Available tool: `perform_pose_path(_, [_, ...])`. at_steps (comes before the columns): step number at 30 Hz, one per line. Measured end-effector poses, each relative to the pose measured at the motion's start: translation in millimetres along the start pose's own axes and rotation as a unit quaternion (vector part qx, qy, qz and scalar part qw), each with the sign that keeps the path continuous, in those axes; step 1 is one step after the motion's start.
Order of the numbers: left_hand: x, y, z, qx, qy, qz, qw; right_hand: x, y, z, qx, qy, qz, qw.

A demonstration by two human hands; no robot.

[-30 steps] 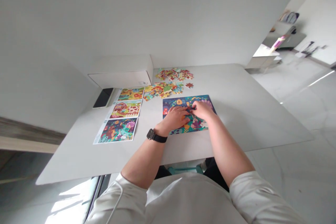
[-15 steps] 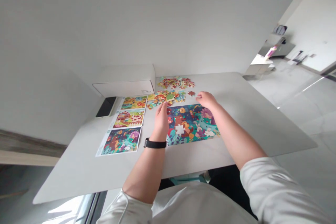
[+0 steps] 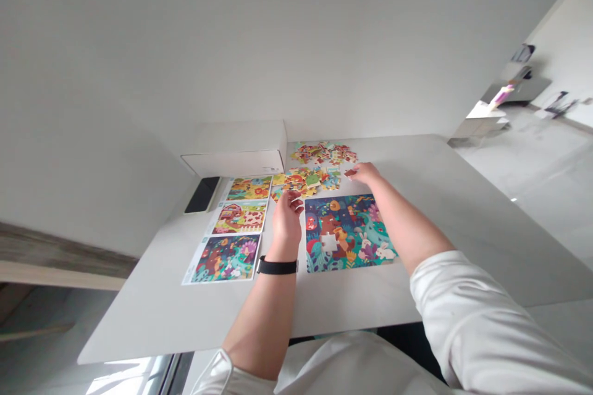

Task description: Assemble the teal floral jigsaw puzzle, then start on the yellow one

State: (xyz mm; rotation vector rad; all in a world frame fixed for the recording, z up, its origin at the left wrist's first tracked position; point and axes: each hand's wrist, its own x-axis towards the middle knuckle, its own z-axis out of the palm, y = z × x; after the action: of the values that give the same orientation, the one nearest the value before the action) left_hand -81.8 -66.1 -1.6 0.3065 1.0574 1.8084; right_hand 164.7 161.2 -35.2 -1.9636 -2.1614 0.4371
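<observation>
My right hand (image 3: 367,174) reaches over the table beyond the puzzle, its fingertips pinching a brown jigsaw piece (image 3: 349,173). Below it lies a nearly filled jigsaw puzzle (image 3: 352,234) of forest animals, with one pale piece-shaped gap on its left side. My left hand (image 3: 288,217), a black band at the wrist, hovers by the puzzle's upper left corner. Its fingers are loosely curled and apart, with nothing seen in them. Just past that hand is a pile of yellow and orange jigsaw pieces (image 3: 308,180).
Another heap of reddish pieces (image 3: 324,152) lies farther back. A sheet with three printed pictures (image 3: 231,228) is on the left, beside a dark phone (image 3: 202,195). Behind them a white box (image 3: 236,148) stands against the wall. The white table (image 3: 463,222) extends right.
My right hand has closed on the brown piece that lay alone on the table. My left hand has drawn back from the yellow pile, fingers curling. The view has shifted slightly.
</observation>
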Motion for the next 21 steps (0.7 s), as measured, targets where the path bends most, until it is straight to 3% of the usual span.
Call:
perform_pose_path(2, [1.3,3.4,0.0,-0.006,0.005,-0.004,1.000,-0.1,-0.8,-0.2,-0.005,-0.015,0.027,1.000])
perform_pose_path(9, [0.1,10.0,1.9,-0.036,-0.008,-0.032,0.999,-13.4,-1.8,0.2,0.007,0.020,0.007,1.000])
perform_pose_path(16, [-4.8,7.4,5.5,-0.036,-0.029,-0.046,0.998,-20.1,-2.9,-8.6,0.009,-0.045,0.020,0.999])
perform_pose_path(21, [-3.4,5.5,5.2,-0.017,-0.051,-0.055,0.997,-21.3,-0.7,-7.7,0.047,0.005,0.001,0.999])
